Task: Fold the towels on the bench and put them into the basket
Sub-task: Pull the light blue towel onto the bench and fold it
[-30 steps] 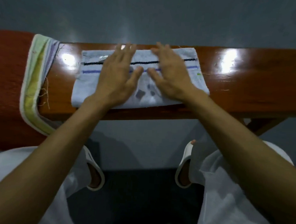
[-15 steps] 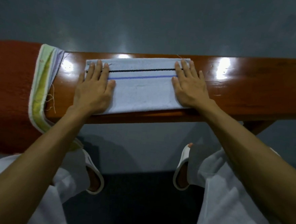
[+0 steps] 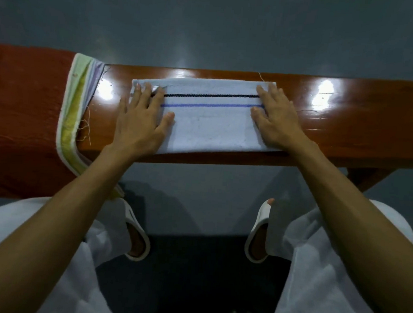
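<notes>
Grey, glossy floor [image 3: 210, 22] fills the head view beyond and beneath a polished reddish-brown bench [image 3: 349, 132], which runs from 9 to 3 o'clock across the upper middle of the picture, with bright lamp reflections on its top

On the bench, just toward 12 o'clock from the centre, lies a pale blue towel [image 3: 209, 129], folded into a flat rectangle with its long side along the wood. A black stripe and a blue stripe run lengthwise near its far edge. The left hand [image 3: 139, 124] lies palm down on the towel's 9 o'clock end, fingers straight and spread, grasping nothing; its little finger rests on the bare wood just beside the cloth. The right hand [image 3: 276, 122] lies flat on the 3 o'clock end, fingers straight and fairly close together, also grasping nothing, with its fingertips near the far corner. The forearms reach in from 7 and 5 o'clock.

At 9 o'clock from the pale towel, apart from it, a green and yellow towel [image 3: 73, 112] with white edging hangs draped over the bench, loose threads trailing from it. Against its 9 o'clock side a dark red cloth [image 3: 20, 119] covers the bench end.

Toward 6 o'clock, white trouser legs [image 3: 313, 286] and two feet in white slippers [image 3: 263, 215] show on the floor
</notes>
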A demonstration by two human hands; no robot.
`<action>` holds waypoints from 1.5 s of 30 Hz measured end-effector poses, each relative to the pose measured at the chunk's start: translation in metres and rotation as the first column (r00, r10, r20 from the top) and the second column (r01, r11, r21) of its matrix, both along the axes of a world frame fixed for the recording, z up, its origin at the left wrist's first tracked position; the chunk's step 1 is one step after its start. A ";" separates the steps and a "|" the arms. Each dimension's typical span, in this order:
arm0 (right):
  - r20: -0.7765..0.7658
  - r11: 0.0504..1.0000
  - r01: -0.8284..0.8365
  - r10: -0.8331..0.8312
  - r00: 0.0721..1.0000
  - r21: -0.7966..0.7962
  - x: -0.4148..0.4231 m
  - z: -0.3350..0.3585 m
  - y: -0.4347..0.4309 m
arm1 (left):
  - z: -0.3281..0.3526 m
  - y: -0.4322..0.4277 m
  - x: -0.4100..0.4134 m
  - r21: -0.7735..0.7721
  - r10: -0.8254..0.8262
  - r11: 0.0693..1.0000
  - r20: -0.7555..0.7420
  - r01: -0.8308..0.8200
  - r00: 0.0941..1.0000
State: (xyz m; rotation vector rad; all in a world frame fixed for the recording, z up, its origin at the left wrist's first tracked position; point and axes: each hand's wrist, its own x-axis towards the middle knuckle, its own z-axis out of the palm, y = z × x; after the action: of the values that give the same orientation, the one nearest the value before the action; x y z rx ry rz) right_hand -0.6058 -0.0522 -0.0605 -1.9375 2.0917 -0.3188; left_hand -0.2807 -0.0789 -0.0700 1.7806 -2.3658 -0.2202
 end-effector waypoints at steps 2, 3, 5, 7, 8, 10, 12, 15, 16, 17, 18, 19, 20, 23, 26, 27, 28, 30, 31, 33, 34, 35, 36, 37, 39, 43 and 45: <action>0.101 0.993 0.091 -0.083 0.991 -0.072 -0.006 0.002 0.000 | 0.004 0.010 -0.008 -0.034 0.004 0.999 -0.029 -0.005 1.000; 0.133 0.984 0.155 -0.143 0.981 -0.090 -0.009 0.004 0.000 | 0.005 0.014 -0.013 -0.035 -0.002 0.999 -0.049 0.001 0.999; 0.103 0.961 0.268 -0.260 0.960 -0.074 -0.013 0.007 0.000 | 0.007 0.022 -0.023 -0.005 -0.050 0.999 -0.065 0.049 0.997; 0.067 0.939 0.340 -0.337 0.939 -0.039 -0.015 0.008 -0.001 | 0.006 0.025 -0.033 0.034 -0.107 0.994 -0.041 0.108 0.993; 0.071 0.930 0.366 -0.364 0.929 -0.020 -0.017 0.007 -0.002 | 0.003 0.025 -0.037 0.048 -0.121 0.991 -0.014 0.122 0.993; 0.091 0.928 0.371 -0.372 0.924 0.033 -0.017 0.008 -0.004 | -0.005 0.023 -0.045 0.058 -0.128 0.990 0.044 0.126 0.991; 0.101 0.941 0.318 -0.329 0.939 0.114 -0.016 0.016 -0.007 | -0.012 0.019 -0.052 0.040 -0.123 0.992 0.064 0.121 0.990; 0.145 0.946 0.249 -0.282 0.948 0.207 -0.021 0.027 -0.010 | -0.017 0.016 -0.061 0.024 -0.109 0.994 0.050 0.108 0.993; 0.158 0.947 0.240 -0.275 0.948 0.212 -0.024 0.030 -0.011 | -0.017 0.016 -0.064 0.020 -0.108 0.994 0.049 0.107 0.993; 0.176 0.950 0.238 -0.274 0.945 0.203 -0.026 0.032 -0.010 | -0.016 0.017 -0.068 0.021 -0.112 0.994 0.044 0.111 0.993; 0.198 0.953 0.241 -0.276 0.941 0.183 -0.028 0.035 -0.008 | -0.015 0.017 -0.071 0.028 -0.120 0.992 0.028 0.120 0.992; 0.226 0.957 0.248 -0.278 0.934 0.150 -0.031 0.039 -0.006 | -0.012 0.018 -0.076 0.040 -0.129 0.991 -0.012 0.130 0.992; 0.253 0.959 0.261 -0.281 0.926 0.111 -0.036 0.043 -0.004 | -0.009 0.019 -0.081 0.057 -0.134 0.988 -0.092 0.140 0.987; 0.340 0.950 0.311 -0.297 0.892 0.015 -0.054 0.055 0.002 | 0.010 0.025 -0.093 0.083 -0.053 0.989 -0.566 0.121 0.823; 0.437 0.928 0.371 -0.327 0.838 -0.017 -0.066 0.060 0.005 | 0.032 0.025 -0.086 0.024 0.067 0.997 -0.694 -0.069 0.717; 0.493 0.922 0.387 -0.321 0.808 -0.033 -0.066 0.062 0.005 | 0.037 0.020 -0.079 0.076 0.133 0.991 -0.696 -0.113 0.706; 0.555 0.917 0.396 -0.306 0.774 -0.048 -0.064 0.064 0.005 | 0.040 0.014 -0.070 0.174 0.223 0.975 -0.707 -0.141 0.671; 0.684 0.925 0.378 -0.249 0.685 -0.042 -0.054 0.068 0.002 | 0.047 0.005 -0.052 0.421 0.426 0.896 -0.721 -0.144 0.546; 0.752 0.937 0.349 -0.212 0.625 -0.025 -0.045 0.069 0.001 | 0.051 0.004 -0.046 0.506 0.493 0.854 -0.718 -0.118 0.491; 0.875 0.958 0.288 -0.132 0.465 -0.009 -0.018 0.072 -0.003 | 0.055 0.003 -0.039 0.584 0.544 0.810 -0.711 -0.057 0.446; 0.921 0.965 0.262 -0.096 0.377 -0.007 -0.002 0.073 -0.005 | 0.056 0.003 -0.037 0.602 0.555 0.797 -0.709 -0.035 0.435; 0.945 0.973 0.231 -0.063 0.321 -0.014 0.017 0.072 -0.008 | 0.056 0.004 -0.037 0.619 0.566 0.785 -0.706 -0.018 0.426; 0.946 0.981 0.191 -0.040 0.322 -0.024 0.037 0.072 -0.010 | 0.056 0.004 -0.037 0.634 0.577 0.773 -0.702 -0.002 0.417; 0.936 0.991 0.130 -0.007 0.352 -0.042 0.059 0.069 -0.011 | 0.056 0.003 -0.037 0.649 0.591 0.760 -0.701 0.014 0.400; 0.898 0.996 -0.033 0.086 0.432 -0.080 0.097 0.064 -0.009 | 0.056 0.000 -0.037 0.675 0.617 0.737 -0.694 0.036 0.370; 0.845 0.981 -0.160 0.180 0.503 -0.114 0.122 0.058 -0.010 | 0.054 -0.007 -0.037 0.665 0.614 0.746 -0.678 -0.017 0.403; 0.867 0.991 -0.064 0.131 0.480 -0.114 0.113 0.061 -0.014 | 0.053 -0.005 -0.039 0.656 0.604 0.753 -0.656 -0.054 0.453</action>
State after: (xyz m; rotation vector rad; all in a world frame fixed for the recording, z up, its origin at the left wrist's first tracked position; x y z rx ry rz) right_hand -0.4925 -0.0663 0.0001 -1.3858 1.2527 -1.1030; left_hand -0.3196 -0.0839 -0.0166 1.6792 -1.2035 -1.4797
